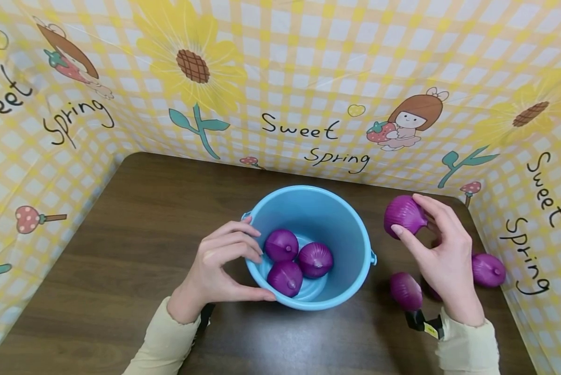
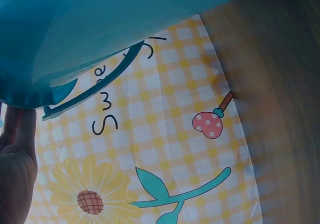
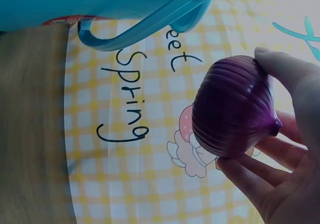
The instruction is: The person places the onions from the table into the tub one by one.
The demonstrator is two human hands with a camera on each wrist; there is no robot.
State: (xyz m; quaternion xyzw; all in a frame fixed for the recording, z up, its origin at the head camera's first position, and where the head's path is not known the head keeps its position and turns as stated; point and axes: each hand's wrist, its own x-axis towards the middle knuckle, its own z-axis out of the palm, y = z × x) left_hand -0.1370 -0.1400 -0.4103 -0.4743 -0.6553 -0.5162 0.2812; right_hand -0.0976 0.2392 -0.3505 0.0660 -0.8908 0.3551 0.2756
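Currently, a purple onion is pinched by the right hand, its pointed end turned toward the palm; to that hand's left is placed the blue bucket, three onions held inside, its rim gripped by the nearer left hand.

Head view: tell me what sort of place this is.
Probably a staged tabletop booth rather than a working kitchen: a yellow-checked "Sweet Spring" cloth hangs round three sides of a dark wood-grain table, where a blue bucket holds three purple onions.
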